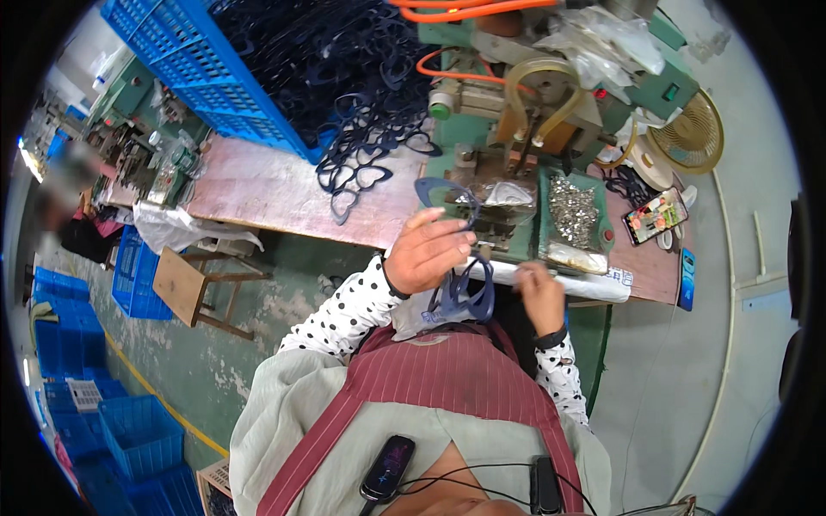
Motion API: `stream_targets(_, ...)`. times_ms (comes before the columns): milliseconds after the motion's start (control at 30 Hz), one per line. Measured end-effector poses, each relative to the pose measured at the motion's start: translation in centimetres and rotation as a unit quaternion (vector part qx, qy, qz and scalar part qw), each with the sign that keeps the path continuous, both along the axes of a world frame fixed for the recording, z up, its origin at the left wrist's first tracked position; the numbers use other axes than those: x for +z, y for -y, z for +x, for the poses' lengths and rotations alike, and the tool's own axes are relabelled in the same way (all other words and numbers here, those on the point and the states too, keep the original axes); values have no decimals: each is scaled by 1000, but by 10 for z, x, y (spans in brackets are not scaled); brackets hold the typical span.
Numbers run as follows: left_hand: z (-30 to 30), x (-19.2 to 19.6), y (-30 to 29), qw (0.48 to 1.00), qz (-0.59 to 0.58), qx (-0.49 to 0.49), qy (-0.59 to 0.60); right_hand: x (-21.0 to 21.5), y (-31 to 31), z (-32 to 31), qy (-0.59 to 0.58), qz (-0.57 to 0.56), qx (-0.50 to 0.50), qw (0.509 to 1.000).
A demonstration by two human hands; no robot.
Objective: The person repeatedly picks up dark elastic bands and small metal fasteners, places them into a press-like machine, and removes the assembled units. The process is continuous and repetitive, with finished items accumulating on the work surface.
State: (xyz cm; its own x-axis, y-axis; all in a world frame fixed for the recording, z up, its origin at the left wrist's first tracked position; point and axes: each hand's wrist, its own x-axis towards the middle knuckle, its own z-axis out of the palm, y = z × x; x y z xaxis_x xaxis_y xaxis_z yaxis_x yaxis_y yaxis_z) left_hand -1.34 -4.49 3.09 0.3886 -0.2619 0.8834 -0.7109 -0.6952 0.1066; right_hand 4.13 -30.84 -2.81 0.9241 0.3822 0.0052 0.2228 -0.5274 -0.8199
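Note:
My left hand (430,251) is closed at the front of the bench machine (516,129). Between its fingers is a dark blue eyeglass frame (436,186), its rims standing out past the fingertips toward the machine. Below that hand, over my lap, hang more blue eyeglass frames (471,301). My right hand (540,297) is to the right of them, by the table's front edge, with fingers curled together; whatever they may hold is too small to make out. A green tray (545,230) of small shiny metal parts (575,211) sits beside the machine.
A tilted blue crate (232,95) spills dark frames (357,172) onto the table (249,185). On the right are a phone (656,217) and a fan (688,133). A wooden stool (185,288) and blue baskets (142,434) stand left; a person (82,224) is farther off.

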Motion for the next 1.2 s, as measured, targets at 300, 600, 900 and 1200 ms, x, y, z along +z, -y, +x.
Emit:
stream_targets(300,40,28,37,980,76,-171,-71,13,15,93,379,-193,-144,893)
stream_targets(600,47,17,38,979,31,-185,-78,-2,22,119,379,-121,-147,906)
stream_targets(900,44,18,45,989,8,-133,-57,-6,33,118,256,-44,-239,935)
stream_targets(1200,35,13,42,990,22,-120,-69,-12,40,116,285,-35,-237,928)
